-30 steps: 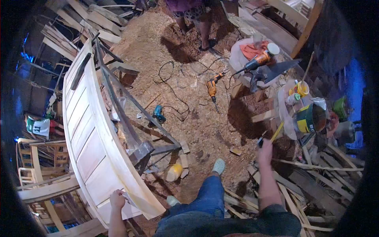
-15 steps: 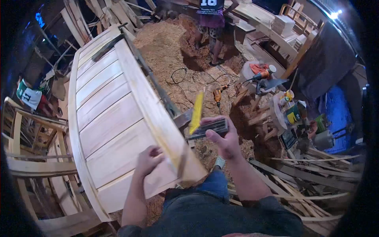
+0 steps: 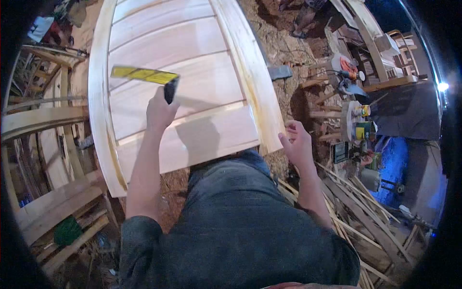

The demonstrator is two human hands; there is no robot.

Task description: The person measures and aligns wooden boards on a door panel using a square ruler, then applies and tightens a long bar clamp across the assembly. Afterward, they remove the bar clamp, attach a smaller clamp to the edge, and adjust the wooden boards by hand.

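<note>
The left grip [image 3: 161, 113], a bare hand, closes around the black handle [image 3: 170, 91] of a try square with a flat yellow blade [image 3: 144, 73]. The blade, blurred, points across toward the left long side of a large, pale wooden panel [image 3: 178, 67] with slatted boards set inside a thick frame. The square is over the near part of this panel; whether the blade touches the wood cannot be told.

The right grip [image 3: 298, 142], also bare, is at the panel's near right corner, fingers loosely curled and thumb apart from them. Whether it presses or pinches the edge cannot be told.

A dark shadow falls on the panel's near end, just in front of the person's dark shirt [image 3: 236, 226]. A grey bar [image 3: 280, 72] juts out past the right long side. Curved wooden pieces [image 3: 45, 120] lie to the left, and long, thin wood strips [image 3: 356, 212] are heaped at the lower right.

Farther right stand a green and yellow bucket [image 3: 365, 130] and a small yellow tub [image 3: 364, 110]. At the top, another person's legs [image 3: 303, 21] show above the brown, shaving-covered floor [image 3: 272, 41].
</note>
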